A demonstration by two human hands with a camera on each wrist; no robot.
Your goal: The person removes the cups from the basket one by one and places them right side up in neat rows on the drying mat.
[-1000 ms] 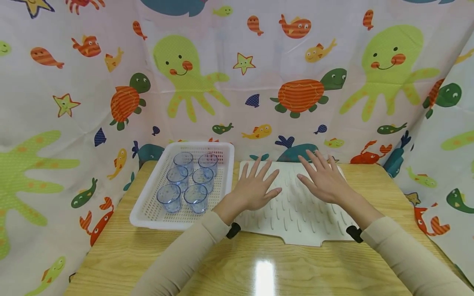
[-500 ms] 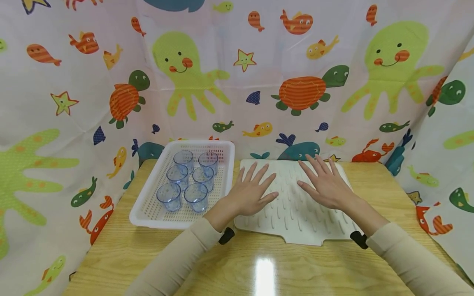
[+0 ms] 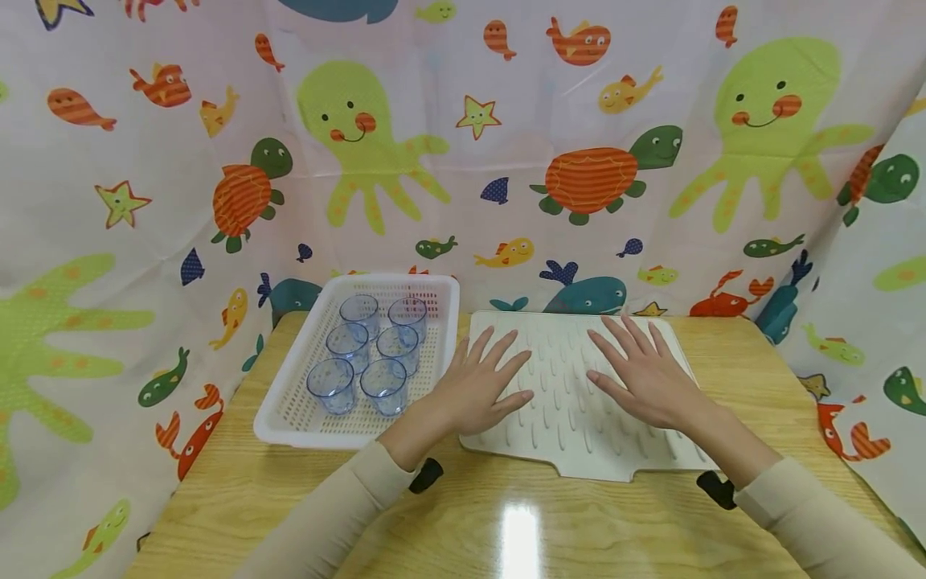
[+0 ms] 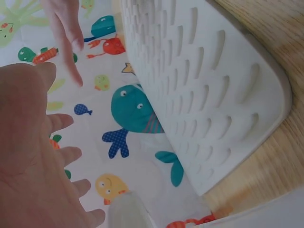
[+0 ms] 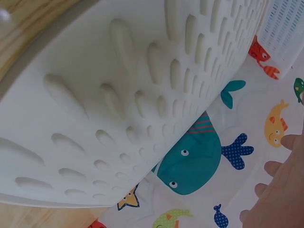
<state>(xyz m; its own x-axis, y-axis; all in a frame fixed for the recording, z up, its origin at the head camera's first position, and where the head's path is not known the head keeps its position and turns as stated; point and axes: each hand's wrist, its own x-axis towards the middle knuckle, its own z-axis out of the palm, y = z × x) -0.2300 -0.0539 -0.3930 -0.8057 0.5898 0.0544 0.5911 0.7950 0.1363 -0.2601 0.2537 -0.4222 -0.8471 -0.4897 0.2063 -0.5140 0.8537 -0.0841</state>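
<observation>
Both hands hover over a white ridged draining board (image 3: 571,410) with their fingers straight and spread. The left hand (image 3: 477,390) is above its left side, close to the basket. Over the right half is the right hand (image 3: 644,374); neither holds anything. A white perforated plastic basket (image 3: 289,422) stands to the left, with several clear bluish glasses (image 3: 384,386) upright in it in two columns. In the left wrist view the left palm (image 4: 33,152) is apart from the board (image 4: 204,90). The right wrist view has the right fingers (image 5: 280,190) at its right edge, also apart from the board.
The wooden table (image 3: 463,523) carries everything, with its bare front strip nearest the person. A curtain (image 3: 463,185) printed with sea animals hangs behind and at both sides. The basket's right wall stands close to the board's left edge.
The hands have drawn slightly apart and toward the person, the left one moving left and the right one right. Basket, glasses and board stay in place.
</observation>
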